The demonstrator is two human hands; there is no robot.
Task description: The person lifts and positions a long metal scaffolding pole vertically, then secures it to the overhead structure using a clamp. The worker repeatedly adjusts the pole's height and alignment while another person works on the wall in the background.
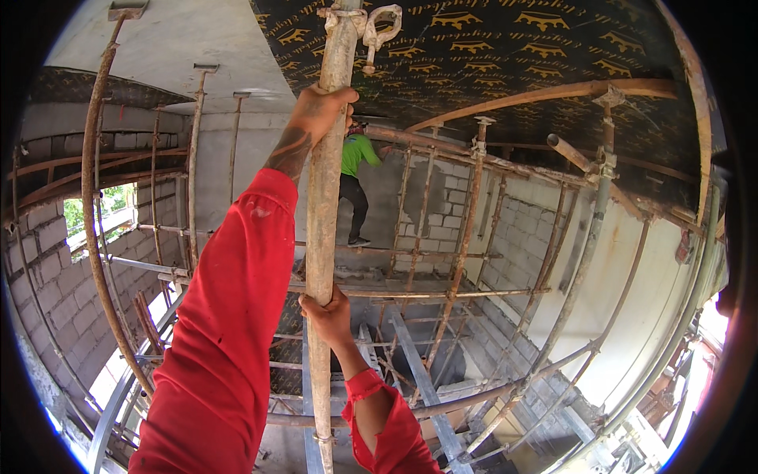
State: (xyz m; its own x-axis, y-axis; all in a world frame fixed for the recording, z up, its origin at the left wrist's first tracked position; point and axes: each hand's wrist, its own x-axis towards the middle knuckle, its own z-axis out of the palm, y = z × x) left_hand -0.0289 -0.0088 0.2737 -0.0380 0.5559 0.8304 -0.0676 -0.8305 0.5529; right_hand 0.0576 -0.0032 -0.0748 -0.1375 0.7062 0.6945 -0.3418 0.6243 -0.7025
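An upright, rust-stained scaffold pole runs through the middle of the view. My left hand is wrapped round it high up, the arm stretched upward in a red sleeve. Lower down, my right hand is closed round the same pole, its red sleeve pulled back from the wrist. Above my left hand, a scaffold clamp sits on the pole, its loose half hanging out to the right. The pole's top end is cut off by the upper edge of the view.
Dark printed formwork panels form the ceiling. A co-worker in a green shirt stands on the scaffold ahead. Rusty props rise at left, and horizontal pipes cross below. A metal plank lies lower right of the pole. Block walls surround the space.
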